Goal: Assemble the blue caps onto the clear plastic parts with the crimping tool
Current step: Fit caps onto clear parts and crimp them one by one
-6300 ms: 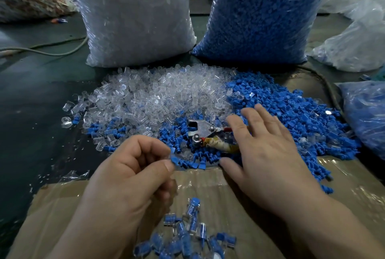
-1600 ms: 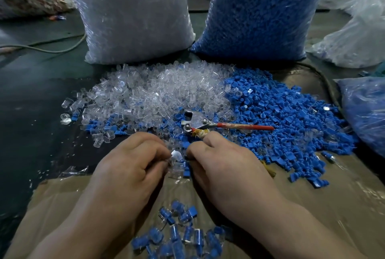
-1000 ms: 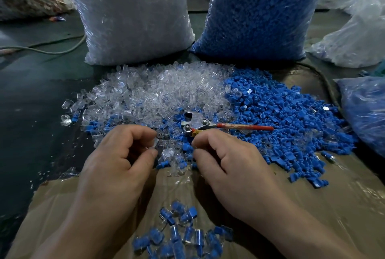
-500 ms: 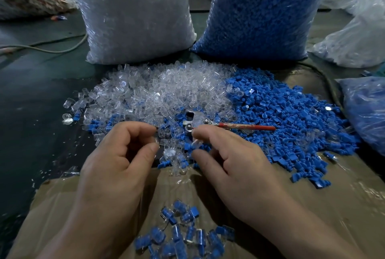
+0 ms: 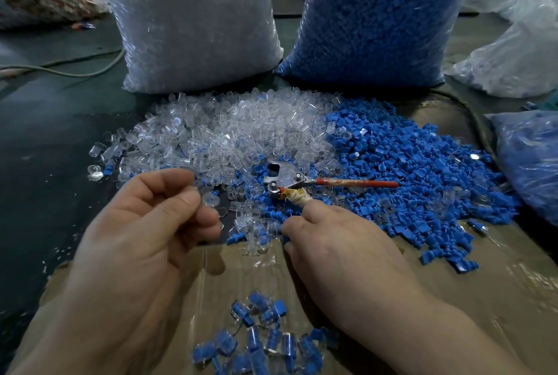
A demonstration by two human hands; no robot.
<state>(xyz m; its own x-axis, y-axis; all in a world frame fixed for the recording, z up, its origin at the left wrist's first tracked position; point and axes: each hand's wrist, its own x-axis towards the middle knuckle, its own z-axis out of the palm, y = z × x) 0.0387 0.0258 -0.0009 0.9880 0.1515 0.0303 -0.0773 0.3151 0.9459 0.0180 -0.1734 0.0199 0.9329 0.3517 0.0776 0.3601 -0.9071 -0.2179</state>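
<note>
A dark green work surface (image 5: pixel 45 139) carries a sheet of brown cardboard (image 5: pixel 498 284) along its near edge, and a cluster of assembled pieces (image 5: pixel 259 341), clear bodies with blue caps fitted, lies at the near edge of that sheet. Above them the left hand (image 5: pixel 136 229) is curled, its thumb and forefinger pinching one small clear part (image 5: pixel 208 201). The right hand (image 5: pixel 341 247) is turned palm down with its fingers bent into the loose pieces at the cardboard's far edge; I cannot tell whether it has hold of anything. Just beyond its knuckles lies the crimping tool (image 5: pixel 290 179), metal head to the left, one red handle pointing right, the other, tape-wrapped handle running under the right hand. Behind the tool spread the heap of clear plastic parts (image 5: pixel 235 133) and, to its right and touching it, the heap of blue caps (image 5: pixel 407 163). At the far edge stand a bag of clear parts (image 5: pixel 193 21) and a bag of blue caps (image 5: pixel 377 12).
</note>
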